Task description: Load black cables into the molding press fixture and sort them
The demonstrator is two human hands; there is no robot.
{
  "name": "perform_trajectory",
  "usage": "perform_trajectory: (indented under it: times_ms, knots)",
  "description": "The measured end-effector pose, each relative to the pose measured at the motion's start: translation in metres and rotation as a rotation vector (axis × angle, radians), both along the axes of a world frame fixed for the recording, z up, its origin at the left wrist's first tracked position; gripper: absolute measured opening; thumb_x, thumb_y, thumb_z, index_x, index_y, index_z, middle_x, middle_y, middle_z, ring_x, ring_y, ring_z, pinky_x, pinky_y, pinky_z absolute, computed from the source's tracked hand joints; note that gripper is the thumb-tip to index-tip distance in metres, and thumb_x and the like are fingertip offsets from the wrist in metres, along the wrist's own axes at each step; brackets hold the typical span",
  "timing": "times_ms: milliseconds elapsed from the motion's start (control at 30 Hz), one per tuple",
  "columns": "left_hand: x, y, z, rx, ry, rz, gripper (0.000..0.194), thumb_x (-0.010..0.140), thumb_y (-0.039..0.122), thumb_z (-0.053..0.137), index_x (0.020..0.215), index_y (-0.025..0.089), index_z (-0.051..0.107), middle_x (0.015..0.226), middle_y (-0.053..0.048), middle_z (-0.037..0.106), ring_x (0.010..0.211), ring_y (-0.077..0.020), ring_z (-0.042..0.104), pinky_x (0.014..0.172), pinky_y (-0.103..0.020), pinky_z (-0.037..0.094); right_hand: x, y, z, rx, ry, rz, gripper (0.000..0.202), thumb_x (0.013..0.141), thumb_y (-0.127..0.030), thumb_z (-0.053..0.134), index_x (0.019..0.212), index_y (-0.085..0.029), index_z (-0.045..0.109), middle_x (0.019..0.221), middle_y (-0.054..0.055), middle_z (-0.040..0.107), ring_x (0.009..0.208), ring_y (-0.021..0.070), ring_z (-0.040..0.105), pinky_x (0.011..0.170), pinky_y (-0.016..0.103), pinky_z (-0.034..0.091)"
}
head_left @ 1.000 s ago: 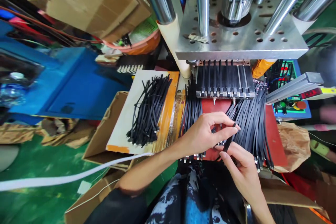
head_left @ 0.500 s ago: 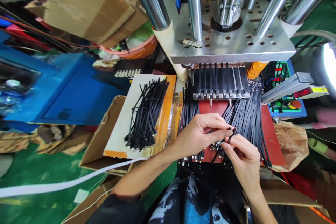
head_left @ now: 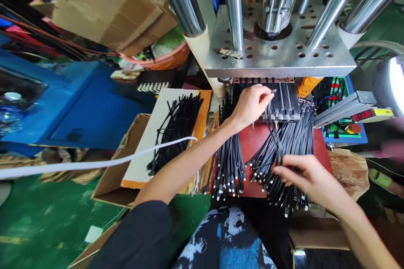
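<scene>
My left hand (head_left: pixel 252 105) pinches one end of a black flat cable (head_left: pixel 274 132) over the black slotted mould (head_left: pixel 285 98), with a small metal tip showing past the fingertips. From there the cable hangs down in front of the mould toward my right hand (head_left: pixel 304 176). My right thumb and forefinger close on its lower part, slightly blurred. Black cables lie in several of the mould's slots, metal plugs along the front edge. Under my hands, a bundle of cables (head_left: pixel 298 134) fans over the red mat (head_left: pixel 252 138), and another bundle (head_left: pixel 229 162) lies left of it.
Above the mould hangs a thick metal press plate (head_left: pixel 280 65) between steel columns. A white board (head_left: pixel 142 164) with a pile of black cables (head_left: pixel 176 126) is at left. A control box with buttons (head_left: pixel 344 128) and a lamp (head_left: pixel 396 80) stand at right. A white cord (head_left: pixel 126 157) crosses the left side.
My hands have separated. The left moved up and forward to the mould with the cable end, while the right shifted slightly right. The white cord at left has swung upward.
</scene>
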State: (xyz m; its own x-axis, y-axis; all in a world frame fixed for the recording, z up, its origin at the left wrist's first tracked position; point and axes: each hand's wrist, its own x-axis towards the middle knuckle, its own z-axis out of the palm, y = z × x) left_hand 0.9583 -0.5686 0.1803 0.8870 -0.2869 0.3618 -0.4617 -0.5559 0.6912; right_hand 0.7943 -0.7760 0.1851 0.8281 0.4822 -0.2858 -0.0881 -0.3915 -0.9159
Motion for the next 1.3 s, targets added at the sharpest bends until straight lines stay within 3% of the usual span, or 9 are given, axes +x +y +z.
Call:
perform_trajectory:
  times_ms: [200,267,367,500,667,800,967,1100,1300]
  knots:
    - [0.022,-0.019,-0.011,0.123,0.008,0.264,0.016,0.104,0.022,0.061,0.108,0.012,0.073,0.102,-0.012,0.078,0.088,-0.0213,0.072,0.089,-0.036,0.055,0.131,-0.038,0.021,-0.032,-0.355,-0.215,0.048,0.09,-0.064,0.077,0.071,-0.021,0.068,0.056,-0.002,0.06,0.049,0.012,0.054,0.051,0.026,0.041]
    - [0.007,-0.015,-0.012,0.13,-0.083,0.17,0.031,0.105,0.026,0.06,0.131,0.01,0.066,0.126,-0.017,0.075,0.103,-0.0229,0.074,0.097,-0.038,0.056,0.159,-0.035,0.014,-0.02,-0.397,-0.182,0.046,0.091,-0.062,0.077,0.074,-0.02,0.069,0.059,-0.002,0.062,0.05,0.0115,0.054,0.052,0.026,0.041]
    - [-0.017,-0.002,-0.015,0.293,-0.274,-0.212,0.038,0.107,0.03,0.056,0.14,0.014,0.064,0.146,-0.018,0.067,0.134,-0.0271,0.066,0.115,-0.045,0.05,0.183,-0.029,0.003,-0.046,-0.446,-0.121,0.045,0.092,-0.06,0.074,0.073,-0.02,0.068,0.06,-0.003,0.06,0.053,0.0116,0.053,0.055,0.027,0.04]
    - [-0.031,0.008,-0.021,0.548,-0.415,-0.457,0.036,0.108,0.027,0.052,0.139,0.014,0.066,0.156,-0.017,0.062,0.149,-0.0301,0.055,0.125,-0.05,0.042,0.191,-0.025,-0.007,-0.127,-0.549,-0.131,0.037,0.096,-0.05,0.071,0.076,-0.019,0.07,0.057,-0.005,0.057,0.051,0.0098,0.049,0.058,0.027,0.037]
    - [-0.038,-0.003,-0.019,0.712,-0.467,-0.318,0.038,0.109,0.026,0.051,0.14,0.009,0.065,0.158,-0.018,0.06,0.149,-0.0344,0.054,0.124,-0.052,0.042,0.188,-0.029,-0.02,-0.061,-0.57,-0.233,0.029,0.096,-0.046,0.073,0.096,-0.017,0.075,0.066,-0.004,0.061,0.049,0.0093,0.05,0.056,0.026,0.037]
    - [-0.048,-0.016,-0.011,0.77,-0.403,-0.262,0.052,0.109,0.045,0.053,0.146,0.011,0.062,0.156,-0.02,0.06,0.148,-0.0365,0.052,0.123,-0.055,0.041,0.191,-0.031,-0.026,0.004,-0.547,-0.23,0.038,0.091,-0.043,0.078,0.122,-0.021,0.074,0.081,-0.002,0.068,0.051,0.0118,0.055,0.053,0.027,0.043]
    - [-0.066,-0.032,-0.011,0.836,-0.338,-0.153,0.058,0.111,0.044,0.048,0.156,0.008,0.054,0.16,-0.022,0.055,0.153,-0.0393,0.047,0.127,-0.058,0.037,0.177,-0.025,-0.019,-0.214,-0.788,-0.369,0.03,0.096,-0.035,0.068,0.122,-0.021,0.074,0.093,0.006,0.073,0.066,0.0199,0.065,0.068,0.036,0.055]
    - [-0.075,-0.043,-0.013,0.835,-0.283,-0.095,0.065,0.109,0.045,0.049,0.159,0.004,0.049,0.167,-0.026,0.047,0.157,-0.0422,0.042,0.128,-0.061,0.035,0.138,-0.035,-0.013,-0.468,-0.899,-0.161,0.045,0.1,-0.02,0.047,0.136,-0.022,0.074,0.116,0.013,0.067,0.099,0.0275,0.07,0.089,0.042,0.057]
    - [-0.034,-0.047,-0.002,0.68,-0.105,-0.048,0.066,0.112,0.043,0.038,0.163,0.0,0.042,0.17,-0.022,0.043,0.161,-0.0378,0.036,0.134,-0.065,0.019,0.159,-0.036,-0.03,-0.599,-0.767,-0.156,0.066,0.095,-0.012,0.038,0.157,-0.02,0.06,0.108,0.013,0.064,0.097,0.0289,0.068,0.091,0.045,0.058]
